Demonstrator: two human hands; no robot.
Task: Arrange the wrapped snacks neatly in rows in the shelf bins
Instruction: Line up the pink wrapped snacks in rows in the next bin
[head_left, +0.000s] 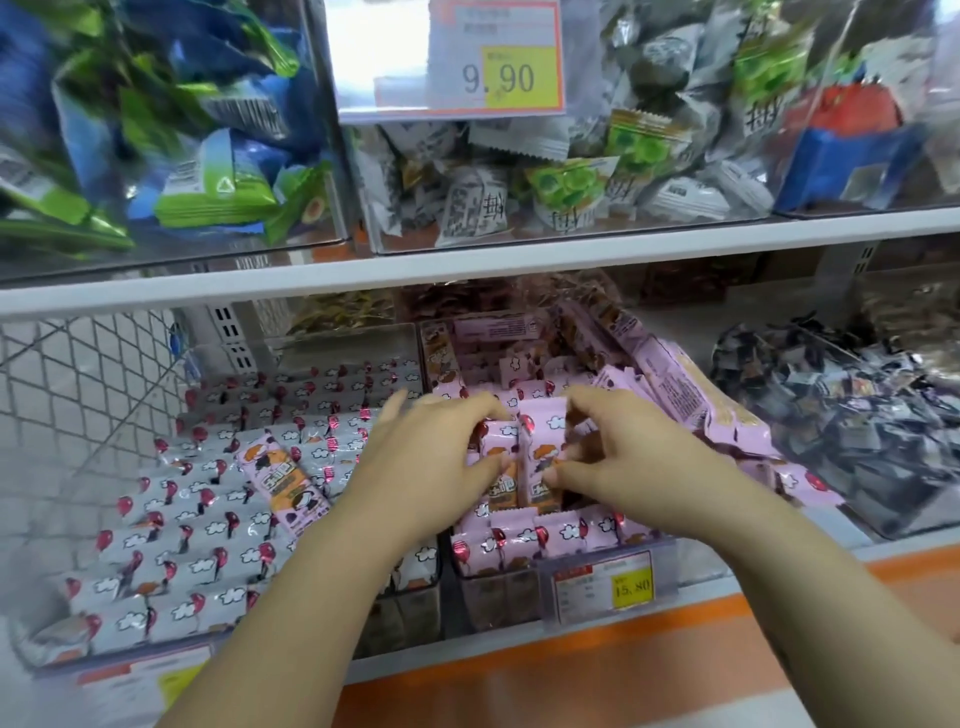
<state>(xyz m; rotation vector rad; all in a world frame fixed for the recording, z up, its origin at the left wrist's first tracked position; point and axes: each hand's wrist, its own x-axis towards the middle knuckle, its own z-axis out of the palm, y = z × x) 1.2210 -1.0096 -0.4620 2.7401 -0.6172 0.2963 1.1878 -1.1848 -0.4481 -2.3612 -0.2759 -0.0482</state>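
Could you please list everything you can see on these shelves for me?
grey snacks: many, grey-white with red balloons, in rows in the lower left bin
stray pink snack: one, pink, lying on the grey snacks
pink snacks: many, pink, lower middle bin
dark snacks: many, black and grey, heaped in the lower right bin
blue-green snacks: many, upper left bin
grey-green snacks: many, upper middle bin
red and blue packs: count unclear, upper right bin
9.90 tag: one, yellow and orange, upper shelf
15.80 tag: one, yellow and orange, front of the pink bin
wire mesh: one, white, lower left
left hand: pinches upright pink snacks
right hand: pinches the same cluster
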